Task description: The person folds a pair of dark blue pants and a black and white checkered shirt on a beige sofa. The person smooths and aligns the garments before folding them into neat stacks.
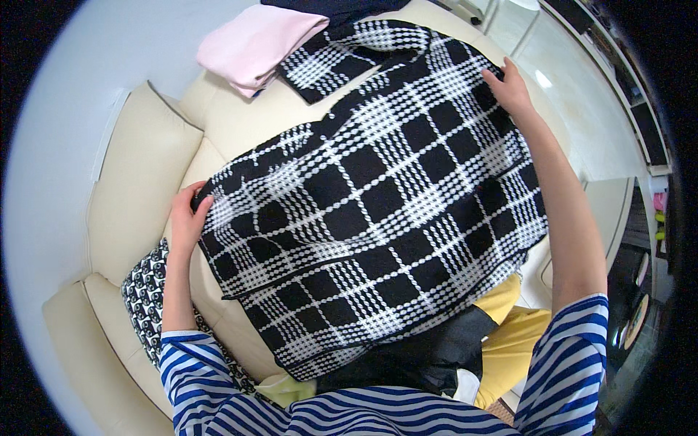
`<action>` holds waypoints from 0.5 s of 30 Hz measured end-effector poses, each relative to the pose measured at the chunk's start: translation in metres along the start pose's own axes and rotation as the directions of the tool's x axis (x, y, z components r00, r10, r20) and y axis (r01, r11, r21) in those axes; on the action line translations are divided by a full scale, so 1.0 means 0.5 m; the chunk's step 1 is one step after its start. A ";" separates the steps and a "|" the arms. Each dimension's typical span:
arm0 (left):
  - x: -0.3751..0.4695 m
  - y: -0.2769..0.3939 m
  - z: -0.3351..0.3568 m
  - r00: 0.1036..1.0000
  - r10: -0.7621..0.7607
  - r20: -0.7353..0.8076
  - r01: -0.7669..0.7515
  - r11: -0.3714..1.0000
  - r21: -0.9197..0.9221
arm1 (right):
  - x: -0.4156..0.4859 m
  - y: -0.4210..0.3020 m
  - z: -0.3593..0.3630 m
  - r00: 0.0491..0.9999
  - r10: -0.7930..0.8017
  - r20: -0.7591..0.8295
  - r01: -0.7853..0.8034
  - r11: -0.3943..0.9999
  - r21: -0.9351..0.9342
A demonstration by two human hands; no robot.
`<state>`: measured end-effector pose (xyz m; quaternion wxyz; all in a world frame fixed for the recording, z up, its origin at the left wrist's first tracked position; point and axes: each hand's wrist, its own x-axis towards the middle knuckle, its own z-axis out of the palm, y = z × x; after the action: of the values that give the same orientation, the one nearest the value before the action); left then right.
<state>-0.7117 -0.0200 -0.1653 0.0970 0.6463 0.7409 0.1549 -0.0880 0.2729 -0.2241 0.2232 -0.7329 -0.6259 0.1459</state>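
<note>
A black and white checked knit garment [376, 201] is spread across the cream sofa and hangs towards my lap, with its upper part partly folded over. My left hand [190, 215] grips its left edge between thumb and fingers. At the upper right, my right hand [507, 90] is at the garment's far edge, thumb and forefinger spread; whether the other fingers hold cloth is hidden. A folded pink cloth [259, 46] lies beyond the garment at the upper left, beside a dark cloth [338, 11].
The cream leather sofa [234, 114] has a backrest cushion [142, 185] at the left. A patterned black and white pillow [146, 294] sits by my left forearm. Yellow cloth [507, 343] and black cloth [414, 359] lie near my body. A shelf stands far right.
</note>
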 end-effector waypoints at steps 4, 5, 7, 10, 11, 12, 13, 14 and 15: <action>-0.018 -0.031 -0.002 0.973 -0.231 -0.016 0.219 0.939 -0.264 | 0.039 0.018 0.009 0.991 0.012 0.131 -0.009 1.000 -0.025; -0.025 -0.033 -0.007 0.974 -0.214 -0.071 0.176 0.919 -0.354 | 0.055 0.022 -0.001 0.981 -0.004 0.194 0.019 0.997 -0.075; -0.039 -0.041 -0.038 0.948 -0.271 -0.165 0.199 0.914 -0.354 | 0.082 0.028 -0.021 0.994 -0.061 0.090 0.073 0.989 -0.130; -0.048 -0.060 -0.070 0.857 -0.478 -0.191 0.402 0.853 -0.331 | 0.115 0.025 -0.036 0.983 -0.002 -0.184 -0.004 1.000 -0.029; -0.048 -0.064 -0.067 0.898 -0.410 -0.158 0.338 0.874 -0.349 | 0.116 0.022 -0.027 0.983 -0.030 -0.182 0.026 0.999 -0.027; -0.046 -0.068 -0.058 0.908 -0.384 -0.167 0.311 0.886 -0.344 | 0.122 0.014 -0.013 0.981 -0.062 -0.186 0.058 0.998 -0.025; -0.042 -0.069 -0.042 0.909 -0.385 -0.161 0.315 0.886 -0.341 | 0.124 0.009 0.004 0.972 -0.105 -0.210 0.103 0.994 -0.020; -0.042 -0.067 -0.026 0.919 -0.353 -0.176 0.289 0.906 -0.309 | 0.121 0.005 0.025 0.984 -0.061 -0.166 0.060 0.998 -0.011; -0.044 -0.062 -0.007 0.914 -0.375 -0.156 0.293 0.874 -0.387 | 0.121 0.003 0.041 0.992 0.036 -0.118 -0.028 0.997 0.065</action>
<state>-0.7385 -0.0457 -0.1741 0.1527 0.4574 0.8076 0.3395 -0.0864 0.3350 -0.2385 0.2809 -0.7428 -0.5947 0.1252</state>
